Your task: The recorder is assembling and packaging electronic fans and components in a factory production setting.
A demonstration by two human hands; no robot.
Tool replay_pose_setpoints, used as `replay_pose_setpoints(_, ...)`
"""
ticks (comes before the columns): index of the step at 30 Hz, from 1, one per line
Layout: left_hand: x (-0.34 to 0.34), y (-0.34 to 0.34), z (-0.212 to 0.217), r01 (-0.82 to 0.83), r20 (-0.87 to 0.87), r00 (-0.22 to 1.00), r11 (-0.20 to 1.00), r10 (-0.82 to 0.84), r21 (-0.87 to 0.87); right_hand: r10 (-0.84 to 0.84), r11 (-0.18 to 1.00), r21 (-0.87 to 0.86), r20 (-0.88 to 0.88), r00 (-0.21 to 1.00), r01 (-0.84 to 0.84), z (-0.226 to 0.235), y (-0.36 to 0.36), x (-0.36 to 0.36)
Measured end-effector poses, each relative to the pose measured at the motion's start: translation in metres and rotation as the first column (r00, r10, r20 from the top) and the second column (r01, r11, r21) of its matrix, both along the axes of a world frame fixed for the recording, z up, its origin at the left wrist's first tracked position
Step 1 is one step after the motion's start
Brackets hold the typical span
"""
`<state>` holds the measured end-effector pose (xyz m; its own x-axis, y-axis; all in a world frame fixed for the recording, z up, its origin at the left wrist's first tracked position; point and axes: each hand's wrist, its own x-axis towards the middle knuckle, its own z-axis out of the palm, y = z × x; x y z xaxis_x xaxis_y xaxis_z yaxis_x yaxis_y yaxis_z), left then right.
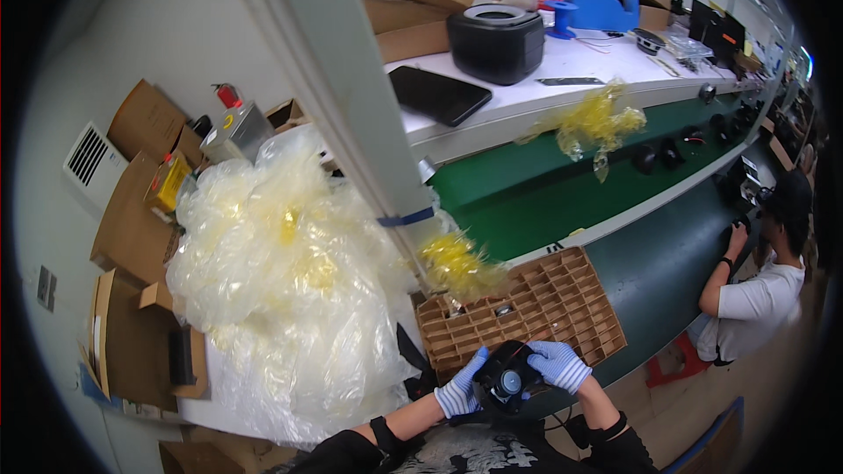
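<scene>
Both my hands wear striped blue-and-white gloves. Between them is a black speaker housing [499,404] with a round silver-grey disc [510,382] at its middle. My left hand [460,388] grips its left side, fingers closed along the edge. On the upper right, my right hand [559,366] is closed round the rim, partly hiding it. Just beyond my hands lies a brown cardboard divider tray [562,298] with many small cells. Most cells look bare, while a small metal round part [503,309] sits in one of them.
Left of me rises a large heap of clear plastic bags [290,298]. Yellow film [461,265] lies by the post [351,79]. A green conveyor belt [527,193] carries black parts. The shelf above holds a phone [439,95] and a black speaker [497,48]. A co-worker [760,290] sits at right.
</scene>
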<state>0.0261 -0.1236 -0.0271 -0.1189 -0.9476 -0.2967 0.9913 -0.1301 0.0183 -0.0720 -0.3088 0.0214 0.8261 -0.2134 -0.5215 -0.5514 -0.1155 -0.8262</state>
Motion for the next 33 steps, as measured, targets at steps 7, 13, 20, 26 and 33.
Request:
replay_pose_setpoints(7, 0.027, 0.0, -0.05, -0.4, 0.622, 0.764, 0.881, 0.169, 0.251, -0.02, 0.848, -0.521, 0.148, 0.989, 0.095, -0.046, -0.078, 0.008)
replay_pose_setpoints(13, 0.068, -0.007, 0.032, -0.714, 0.909, 0.024, 0.644, 0.415, -0.275, -0.646, 0.731, -0.04, 0.282, 0.709, 0.681, -0.136, -0.221, 0.053)
replay_pose_setpoints(20, 0.095, -0.004, 0.054, -0.581, 0.847, -0.532, 0.73, -0.006, -0.36, -0.977, 0.215, 0.18, 0.043, 0.21, 0.96, -0.184, -0.315, 0.169)
replay_pose_setpoints(26, 0.1, -0.035, 0.055, -0.742, 0.843, -0.504, 0.594, -0.189, -0.31, -0.998, -0.01, 0.269, -0.055, 0.005, 0.963, -0.255, -0.384, 0.184)
replay_pose_setpoints(33, 0.098, -0.037, 0.064, -0.777, 0.705, -0.609, 0.455, -0.365, -0.435, -0.994, 0.003, 0.684, -0.075, 0.074, 0.729, -0.266, -0.357, 0.181)
